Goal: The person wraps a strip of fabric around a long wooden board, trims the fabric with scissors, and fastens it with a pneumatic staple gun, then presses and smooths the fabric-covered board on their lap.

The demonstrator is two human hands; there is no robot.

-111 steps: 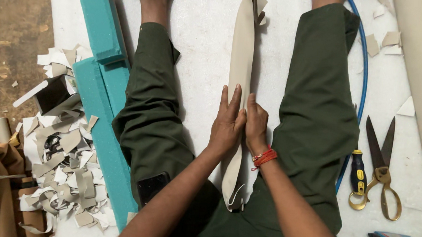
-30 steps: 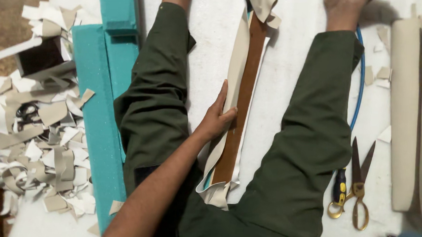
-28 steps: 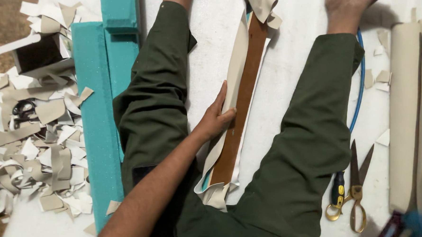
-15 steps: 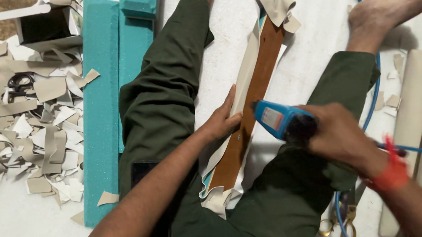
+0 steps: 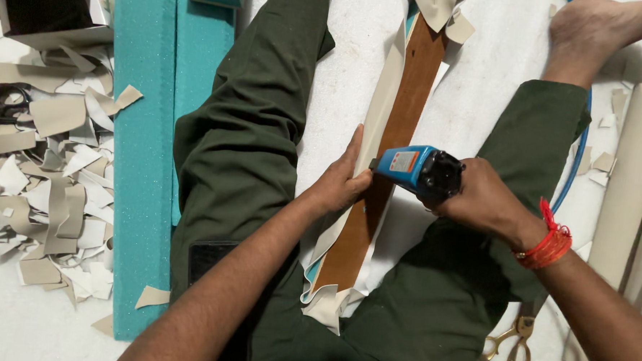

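1. Head view, centre of the frame: a long brown board [image 5: 394, 151] lies on the white floor [image 5: 341, 51] between the person's legs in dark green trousers [image 5: 243, 141], running from the upper middle down to the lower middle. Cream covering material [image 5: 382, 111] is folded along its left edge and bunched at both ends.
2. Left hand [image 5: 339, 185], middle of the frame: it lies flat on the cream covering at the board's left edge, fingers straight and close together, pressing the fold and gripping nothing.
3. Right hand [image 5: 482, 202], right of centre: its fingers are wrapped tight around a blue power tool [image 5: 415, 169] with a black rear end; the tool's nose touches the board just beside the left hand's fingertips. A red thread band [image 5: 545, 244] sits on that wrist.
4. Containers: a dark open box [image 5: 43, 6] stands in the upper left corner; its inside is in shadow and I cannot tell what it holds.
5. Left side of the frame: a heap of cream offcuts [image 5: 46, 190] covers the floor below the box, with black-handled scissors [image 5: 3, 105] lying among them. Beside the heap, two teal foam slabs [image 5: 145, 158] run top to bottom, touching the left leg.
6. Right side: a blue hose [image 5: 578, 166] curves past the right leg, a bare foot [image 5: 594, 30] shows at upper right, and pale rolls [image 5: 635, 180] lie at the edge.
7. Lower right: gold-handled scissors [image 5: 516, 341] lie on the floor just beside the right forearm.
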